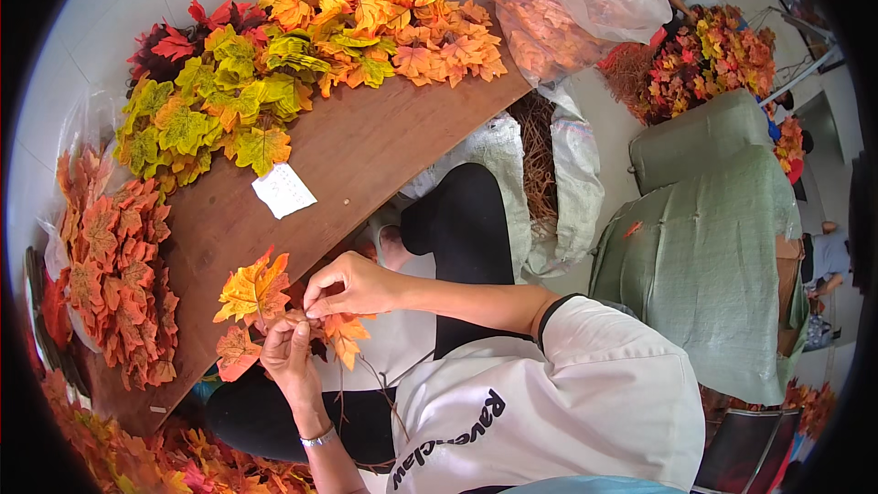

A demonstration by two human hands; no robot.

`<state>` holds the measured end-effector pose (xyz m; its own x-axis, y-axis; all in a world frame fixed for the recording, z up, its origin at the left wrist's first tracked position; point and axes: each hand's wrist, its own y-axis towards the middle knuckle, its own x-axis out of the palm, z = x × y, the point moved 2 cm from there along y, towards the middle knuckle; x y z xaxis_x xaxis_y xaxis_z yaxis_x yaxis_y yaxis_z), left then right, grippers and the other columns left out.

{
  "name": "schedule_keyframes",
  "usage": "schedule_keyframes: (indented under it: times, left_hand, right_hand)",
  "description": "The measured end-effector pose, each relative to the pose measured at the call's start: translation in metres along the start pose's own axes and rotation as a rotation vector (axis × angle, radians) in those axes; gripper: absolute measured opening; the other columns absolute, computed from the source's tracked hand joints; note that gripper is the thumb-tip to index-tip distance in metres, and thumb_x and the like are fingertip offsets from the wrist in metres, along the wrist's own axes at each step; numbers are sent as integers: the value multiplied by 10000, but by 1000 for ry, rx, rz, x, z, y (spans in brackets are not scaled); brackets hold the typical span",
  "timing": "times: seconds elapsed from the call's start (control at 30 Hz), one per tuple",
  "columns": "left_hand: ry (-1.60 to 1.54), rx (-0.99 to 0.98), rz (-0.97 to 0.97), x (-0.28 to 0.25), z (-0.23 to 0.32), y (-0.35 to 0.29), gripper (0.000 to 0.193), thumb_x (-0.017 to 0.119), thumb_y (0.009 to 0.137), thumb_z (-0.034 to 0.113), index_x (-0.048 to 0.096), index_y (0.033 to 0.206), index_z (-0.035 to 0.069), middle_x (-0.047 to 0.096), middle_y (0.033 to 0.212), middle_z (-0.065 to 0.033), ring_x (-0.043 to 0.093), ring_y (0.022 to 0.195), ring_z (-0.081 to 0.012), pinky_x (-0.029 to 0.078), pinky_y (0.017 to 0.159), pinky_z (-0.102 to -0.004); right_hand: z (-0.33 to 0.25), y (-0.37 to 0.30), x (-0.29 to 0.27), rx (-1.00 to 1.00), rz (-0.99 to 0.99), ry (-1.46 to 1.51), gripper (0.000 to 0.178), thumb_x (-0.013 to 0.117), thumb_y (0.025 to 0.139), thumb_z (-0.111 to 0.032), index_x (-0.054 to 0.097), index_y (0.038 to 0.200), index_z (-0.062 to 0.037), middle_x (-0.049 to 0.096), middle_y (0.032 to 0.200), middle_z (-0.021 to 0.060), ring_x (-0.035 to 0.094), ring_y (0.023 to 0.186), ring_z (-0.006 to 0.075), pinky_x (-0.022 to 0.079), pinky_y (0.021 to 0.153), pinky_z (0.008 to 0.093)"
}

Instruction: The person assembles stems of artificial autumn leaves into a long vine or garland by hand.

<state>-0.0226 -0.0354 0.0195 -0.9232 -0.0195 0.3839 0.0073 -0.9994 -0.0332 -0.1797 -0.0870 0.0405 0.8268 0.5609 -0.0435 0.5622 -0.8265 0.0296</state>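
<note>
The left hand [288,354] had a narrow grip, thumb and fingertip pressed together on a spray [254,291] of orange and yellow leaves, held at the near edge of the worktop [361,151]. The right hand [346,286] came in from the other side with its grip also nearly closed, thumb and forefinger pinching the spray right beside the left fingertips; which stem each one pinched was too small to tell. One orange leaf [346,337] of the spray hung below the right hand, off the worktop, and thin stems [370,375] trailed over the lap. On the worktop's far side lay a green pile [215,96] of leaves, with an orange pile [384,14] touching it toward the right end. A rust pile [114,265] covered the left end. A white note [283,190] lay flat on the worktop's middle. A clear bag [558,14] of orange leaves stood at its right end, and a white sack [576,165] holding brown twigs [538,155] was just beside that end.
</note>
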Motion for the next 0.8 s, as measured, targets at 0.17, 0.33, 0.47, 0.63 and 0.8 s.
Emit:
schedule_keyframes:
  times: [0.17,0.33,0.47,0.63,0.8]
  left_hand:
    - [10,-21,44,-6,-5,0,18,533,849,12,524,851,-4,555,822,-49,526,730,-99,438,682,-218]
    - [91,21,52,1,5,3,24,504,866,15,503,847,-1,544,825,-42,511,734,-85,435,664,-213]
    - [146,52,19,-5,2,4,22,502,868,16,496,851,3,536,852,-49,506,749,-84,436,671,-210]
    - [-20,1,-4,-6,4,3,19,496,871,18,489,876,2,527,900,-61,514,786,-95,457,683,-211]
    - [41,-4,-1,-9,7,3,37,500,873,38,488,878,3,534,904,-65,523,798,-100,469,679,-219]
  right_hand:
    - [3,0,4,-19,23,-22,132,639,759,-93,630,812,27,636,730,66,579,653,84,453,597,226]
    - [7,0,6,16,19,-38,137,637,756,-92,626,816,31,633,720,73,583,663,95,456,606,239]
    - [-2,0,8,172,-12,48,148,639,756,-95,621,820,37,634,716,78,585,659,102,457,604,247]
    - [3,1,14,59,14,28,145,643,755,-87,621,820,41,635,730,80,582,655,96,455,584,236]
    - [7,2,14,47,11,9,149,647,757,-90,624,827,40,637,739,80,578,658,89,456,582,234]
